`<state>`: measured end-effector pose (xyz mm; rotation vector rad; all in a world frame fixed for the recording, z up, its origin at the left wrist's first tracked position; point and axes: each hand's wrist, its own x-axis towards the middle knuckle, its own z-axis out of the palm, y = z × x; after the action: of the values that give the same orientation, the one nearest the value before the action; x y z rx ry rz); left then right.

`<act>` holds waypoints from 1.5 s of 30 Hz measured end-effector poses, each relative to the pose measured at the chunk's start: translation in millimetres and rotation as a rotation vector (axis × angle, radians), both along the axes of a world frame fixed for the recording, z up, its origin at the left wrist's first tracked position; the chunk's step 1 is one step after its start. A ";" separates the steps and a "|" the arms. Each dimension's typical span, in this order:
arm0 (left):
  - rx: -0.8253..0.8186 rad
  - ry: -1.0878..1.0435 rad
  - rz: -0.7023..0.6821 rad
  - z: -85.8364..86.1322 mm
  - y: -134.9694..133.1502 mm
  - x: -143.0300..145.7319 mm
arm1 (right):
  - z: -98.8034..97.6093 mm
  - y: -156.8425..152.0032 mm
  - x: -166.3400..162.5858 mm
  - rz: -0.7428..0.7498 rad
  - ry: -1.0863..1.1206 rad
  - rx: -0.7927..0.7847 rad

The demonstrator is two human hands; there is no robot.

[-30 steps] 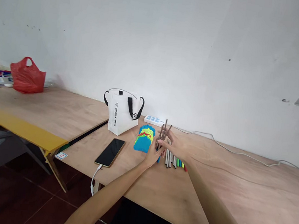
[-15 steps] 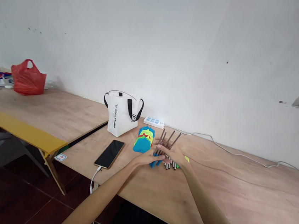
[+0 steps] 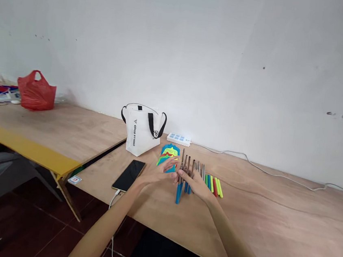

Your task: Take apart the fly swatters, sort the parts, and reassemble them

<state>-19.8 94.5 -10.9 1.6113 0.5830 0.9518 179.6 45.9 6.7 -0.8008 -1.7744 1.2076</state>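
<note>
My right hand (image 3: 195, 184) is closed around a few slim metal rods (image 3: 182, 166) with blue handles (image 3: 178, 192), its thumb laid across them. The rods stand roughly upright at the table's middle. Just to their left, my left hand (image 3: 159, 174) has its fingers spread, with the tips close to the rods; contact is hard to make out. Beyond my right hand, more metal rods (image 3: 203, 172) with green, blue, yellow and red handles (image 3: 215, 187) lie side by side. A stack of flat blue, yellow and red plastic pieces (image 3: 169, 149) is partly hidden behind my left hand.
A black phone (image 3: 129, 175) on a white cable lies at the left. Behind it stands a white bag (image 3: 142, 135) with black straps. A white power strip (image 3: 179, 139) sits by the wall, its cord running right. A red plastic bag (image 3: 37, 93) rests on another table.
My left hand has drawn away leftward from the bunch and spread its fingers. The blue-handled rods now stand more upright, and the row of coloured handles at right has come into view.
</note>
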 end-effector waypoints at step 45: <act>-0.539 -0.641 -0.205 26.9 -61.0 89.7 | -53.0 -84.6 -14.7 -0.113 0.374 -0.478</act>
<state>69.9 33.5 16.0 0.8021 0.1909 0.9837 164.9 -38.6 -46.3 -0.8594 -1.1387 1.6115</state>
